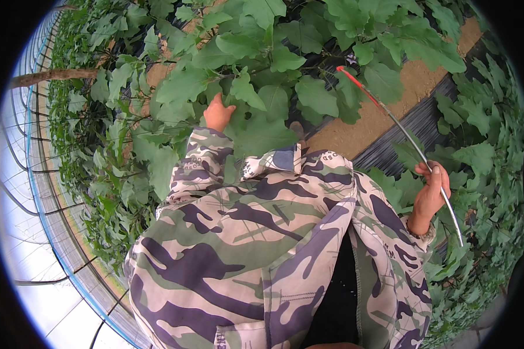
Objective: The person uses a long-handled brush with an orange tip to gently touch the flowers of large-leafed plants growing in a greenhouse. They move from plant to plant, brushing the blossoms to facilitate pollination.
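My right hand [431, 189] is closed around a thin metal rod [408, 135] whose upper end is wrapped in red and lies over the leaves. On the other side, my left hand [219, 113] reaches in among the broad lobed leaves of an eggplant plant [262, 126]; its fingertips are partly hidden by foliage, and whether it grips anything cannot be told. A small pale purple flower [351, 58] shows near the red end of the rod. Both arms are in the sleeves of a camouflage jacket [244, 244].
Black plastic mulch [419, 118] and bare brown soil [362, 131] run between the plant rows. A brown wooden pole [54, 77] juts in at the upper left, near the greenhouse's film wall [30, 244]. Dense foliage [489, 174] stands at the right. The tip of a shoe [297, 129] shows below the leaves.
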{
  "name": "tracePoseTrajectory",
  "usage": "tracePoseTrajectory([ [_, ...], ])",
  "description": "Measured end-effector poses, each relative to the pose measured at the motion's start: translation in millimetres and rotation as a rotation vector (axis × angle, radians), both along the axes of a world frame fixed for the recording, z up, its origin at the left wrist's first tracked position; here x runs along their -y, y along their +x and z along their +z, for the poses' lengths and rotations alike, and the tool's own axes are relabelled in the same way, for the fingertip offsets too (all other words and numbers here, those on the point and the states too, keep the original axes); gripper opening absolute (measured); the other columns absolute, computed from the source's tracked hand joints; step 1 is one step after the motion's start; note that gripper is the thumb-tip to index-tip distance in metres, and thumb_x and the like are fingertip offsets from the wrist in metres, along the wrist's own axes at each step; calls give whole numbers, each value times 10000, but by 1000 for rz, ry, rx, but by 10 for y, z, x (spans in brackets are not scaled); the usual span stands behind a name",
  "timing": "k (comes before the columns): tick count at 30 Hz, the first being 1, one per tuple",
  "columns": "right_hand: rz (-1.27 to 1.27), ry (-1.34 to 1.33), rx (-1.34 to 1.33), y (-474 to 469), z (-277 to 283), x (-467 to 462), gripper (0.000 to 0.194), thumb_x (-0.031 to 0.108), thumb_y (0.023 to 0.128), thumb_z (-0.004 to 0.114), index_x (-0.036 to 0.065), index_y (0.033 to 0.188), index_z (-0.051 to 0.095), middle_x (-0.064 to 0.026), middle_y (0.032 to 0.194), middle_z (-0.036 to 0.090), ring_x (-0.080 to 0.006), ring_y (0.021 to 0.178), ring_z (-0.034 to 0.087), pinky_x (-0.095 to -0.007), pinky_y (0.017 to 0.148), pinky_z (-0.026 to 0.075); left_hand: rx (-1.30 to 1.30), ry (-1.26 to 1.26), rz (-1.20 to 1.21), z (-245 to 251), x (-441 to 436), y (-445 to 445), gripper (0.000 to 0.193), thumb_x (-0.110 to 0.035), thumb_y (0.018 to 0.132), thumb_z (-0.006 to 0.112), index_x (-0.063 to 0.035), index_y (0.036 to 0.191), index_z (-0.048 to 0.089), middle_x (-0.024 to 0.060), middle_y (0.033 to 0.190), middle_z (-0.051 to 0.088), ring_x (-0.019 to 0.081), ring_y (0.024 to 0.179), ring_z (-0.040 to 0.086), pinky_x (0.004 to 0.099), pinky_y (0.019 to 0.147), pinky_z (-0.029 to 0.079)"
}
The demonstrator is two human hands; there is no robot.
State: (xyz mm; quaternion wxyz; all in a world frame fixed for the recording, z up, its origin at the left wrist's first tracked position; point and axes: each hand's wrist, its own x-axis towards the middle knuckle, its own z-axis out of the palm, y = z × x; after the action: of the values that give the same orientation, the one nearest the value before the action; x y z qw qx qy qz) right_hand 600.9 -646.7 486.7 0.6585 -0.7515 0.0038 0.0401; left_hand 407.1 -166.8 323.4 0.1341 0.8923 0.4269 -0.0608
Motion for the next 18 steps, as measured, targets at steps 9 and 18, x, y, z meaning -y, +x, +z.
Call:
tracePoseTrajectory([
  [9,407,62,-59,724,451,-657,286,141,887,435,-118,852,550,-197,746,578,-242,639,571,-356,671,479,317,-160,-87,-85,439,-171,365,-98,684,634,-62,1046,597,148,996,617,330,893,587,396,780,465],
  [18,822,-199,105,1211,362,-1409,239,94,865,451,-107,841,578,-152,750,613,-201,643,590,-283,641,459,183,-247,91,-170,1313,-55,405,-140,712,608,-158,1115,571,84,1007,616,299,890,585,382,754,469],
])
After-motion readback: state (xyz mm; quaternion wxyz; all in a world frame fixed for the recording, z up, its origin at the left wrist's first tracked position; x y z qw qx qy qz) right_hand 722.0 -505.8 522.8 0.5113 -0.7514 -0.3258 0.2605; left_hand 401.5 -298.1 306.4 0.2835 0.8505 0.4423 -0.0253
